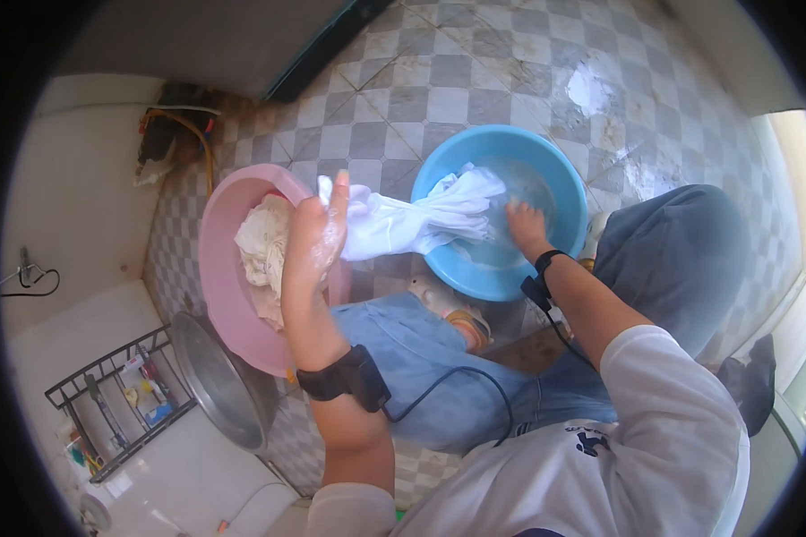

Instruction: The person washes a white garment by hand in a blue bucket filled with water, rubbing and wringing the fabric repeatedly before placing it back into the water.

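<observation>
My left hand (318,228) is closed on one end of a wet white cloth garment (390,225), beside the pink basin; soap suds cling to my wrist. The cloth stretches rightward over the rim of a round blue basin (501,134), and its gathered far end lies in there at the cloudy water (528,179). Inside the blue basin, right of the cloth, my right hand (526,222) is held low at the water with its fingers a little apart and nothing visible in them. Cream-coloured laundry (264,242) sits in the pink basin (219,233) at left.
Both basins stand on a checkered tile floor (403,80) with wet, sudsy patches at the far right. My bent legs (672,251) flank the blue basin. A large metal bowl (219,380) leans by a black wall rack (121,403). A hose (197,134) runs at far left.
</observation>
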`<move>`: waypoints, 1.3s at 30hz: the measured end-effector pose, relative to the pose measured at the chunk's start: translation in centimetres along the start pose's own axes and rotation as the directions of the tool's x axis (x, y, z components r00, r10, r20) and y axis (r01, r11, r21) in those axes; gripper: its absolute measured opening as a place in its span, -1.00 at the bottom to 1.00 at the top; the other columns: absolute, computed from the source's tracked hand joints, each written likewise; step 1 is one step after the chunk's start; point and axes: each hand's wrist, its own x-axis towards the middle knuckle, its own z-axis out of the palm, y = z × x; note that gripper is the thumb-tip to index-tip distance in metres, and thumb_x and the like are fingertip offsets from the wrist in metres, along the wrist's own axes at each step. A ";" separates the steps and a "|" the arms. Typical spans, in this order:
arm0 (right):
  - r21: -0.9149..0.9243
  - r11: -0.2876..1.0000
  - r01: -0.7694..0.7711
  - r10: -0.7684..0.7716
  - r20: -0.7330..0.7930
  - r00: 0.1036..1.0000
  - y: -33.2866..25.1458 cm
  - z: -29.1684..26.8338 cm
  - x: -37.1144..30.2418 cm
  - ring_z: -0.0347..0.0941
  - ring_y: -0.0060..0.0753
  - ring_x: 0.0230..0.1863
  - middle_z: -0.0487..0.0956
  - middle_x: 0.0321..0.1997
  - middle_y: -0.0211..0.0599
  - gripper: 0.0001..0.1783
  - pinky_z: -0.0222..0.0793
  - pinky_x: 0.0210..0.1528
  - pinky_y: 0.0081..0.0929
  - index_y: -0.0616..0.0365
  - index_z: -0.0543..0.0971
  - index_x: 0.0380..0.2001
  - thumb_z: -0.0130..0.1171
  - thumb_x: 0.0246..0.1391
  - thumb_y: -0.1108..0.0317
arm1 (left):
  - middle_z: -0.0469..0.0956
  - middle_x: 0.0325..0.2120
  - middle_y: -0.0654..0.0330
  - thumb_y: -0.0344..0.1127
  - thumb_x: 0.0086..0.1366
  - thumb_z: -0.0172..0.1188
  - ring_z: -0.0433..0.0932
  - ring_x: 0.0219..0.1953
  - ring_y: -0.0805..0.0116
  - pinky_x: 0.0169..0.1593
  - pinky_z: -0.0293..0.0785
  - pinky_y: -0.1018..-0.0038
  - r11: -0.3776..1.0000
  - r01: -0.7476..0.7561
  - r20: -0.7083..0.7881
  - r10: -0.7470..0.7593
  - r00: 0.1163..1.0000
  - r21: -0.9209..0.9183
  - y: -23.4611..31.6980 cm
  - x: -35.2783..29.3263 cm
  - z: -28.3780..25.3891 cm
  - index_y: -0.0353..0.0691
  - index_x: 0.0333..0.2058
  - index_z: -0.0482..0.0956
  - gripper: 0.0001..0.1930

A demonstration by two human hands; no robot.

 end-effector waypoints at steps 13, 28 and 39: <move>0.112 0.993 -0.043 0.062 -0.175 0.983 -1.0 -4.1 1.2 0.46 -0.23 -0.18 0.41 -0.20 -0.22 -0.74 0.27 -0.15 -0.19 -0.01 0.36 -0.15 0.00 0.03 0.38 | 0.56 -0.55 -0.03 0.09 0.28 -0.01 0.55 -0.46 0.18 -0.31 0.41 0.37 0.999 -0.024 0.291 0.034 0.956 -0.037 -1.5 2.6 4.8 -0.38 -0.38 0.59 -0.47; 0.068 0.994 0.086 -0.085 -0.014 0.996 -1.8 0.0 1.1 0.54 -0.18 -0.28 0.58 -0.30 -0.17 -0.52 0.30 -0.14 -0.09 0.12 0.24 0.12 -0.08 0.09 0.44 | 0.56 -0.21 -0.03 -0.16 0.11 0.22 0.51 -0.11 0.06 -0.09 0.39 0.22 0.669 -0.295 0.312 0.099 0.945 0.682 -4.0 5.3 11.1 -0.20 -0.21 0.58 -0.68; 0.350 -0.411 -0.841 -0.294 0.823 0.486 -1.8 -8.6 -1.6 0.35 -0.59 -0.60 0.37 -0.55 -0.35 -0.84 0.29 -0.66 -0.63 0.30 0.45 -0.28 0.05 0.12 0.42 | 0.50 -0.10 -0.12 0.04 0.20 0.12 0.43 0.01 -0.04 0.04 0.34 0.25 0.841 -0.290 0.228 0.204 0.952 0.456 -0.3 -0.1 4.4 -0.25 -0.01 0.46 -0.47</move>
